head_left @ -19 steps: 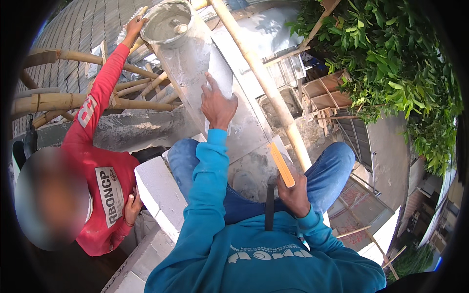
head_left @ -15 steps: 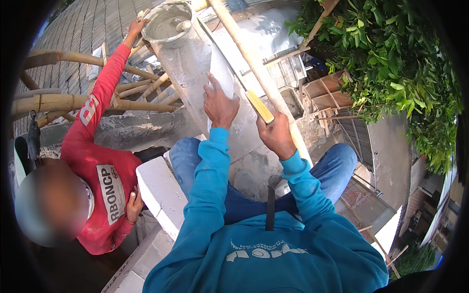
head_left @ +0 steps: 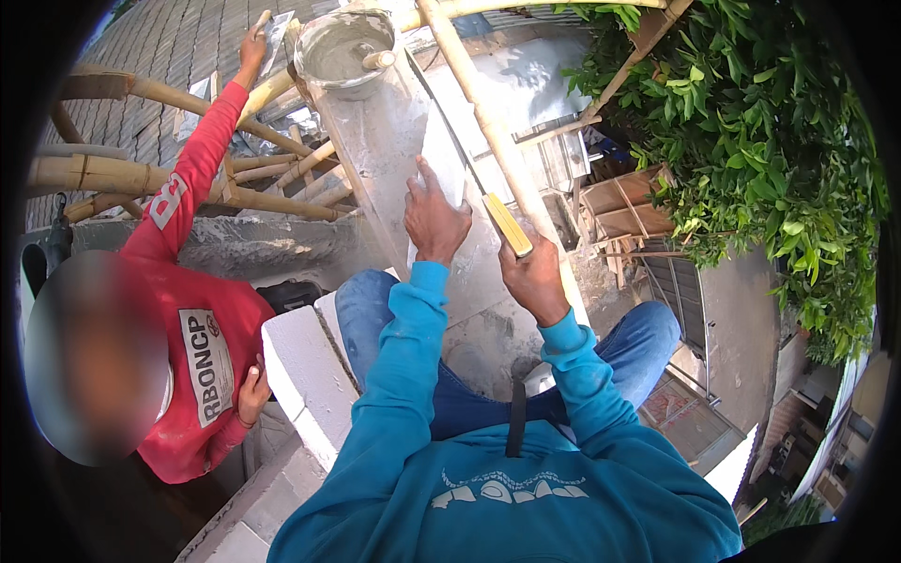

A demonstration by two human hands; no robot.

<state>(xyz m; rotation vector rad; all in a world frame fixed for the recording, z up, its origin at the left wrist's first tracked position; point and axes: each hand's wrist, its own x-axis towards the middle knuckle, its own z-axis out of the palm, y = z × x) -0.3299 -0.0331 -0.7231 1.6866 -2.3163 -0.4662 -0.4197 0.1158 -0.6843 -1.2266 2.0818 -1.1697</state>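
Note:
My left hand (head_left: pixel 434 220) lies with spread fingers on a white flat piece (head_left: pixel 441 145) on the grey ledge (head_left: pixel 375 122). To its right, my right hand (head_left: pixel 530 277) grips the yellow handle of a long, thin-bladed tool (head_left: pixel 507 225); its dark blade runs along the white piece's right edge, toward a bucket (head_left: pixel 343 56) of grey mortar with a light handle sticking out of it, at the ledge's far end.
At my left, a co-worker in red (head_left: pixel 202 357) reaches up with a trowel (head_left: pixel 275 38). White blocks (head_left: pixel 296 366) lie beside my left leg. Bamboo poles (head_left: pixel 113 174) frame both sides of the ledge, a tiled roof (head_left: pixel 160 47) lies beyond, and leafy branches (head_left: pixel 751 141) hang at right.
My right hand has risen forward from near my lap, bringing the bladed tool alongside the white piece. The co-worker's upper hand has shifted slightly up. The view has shifted slightly.

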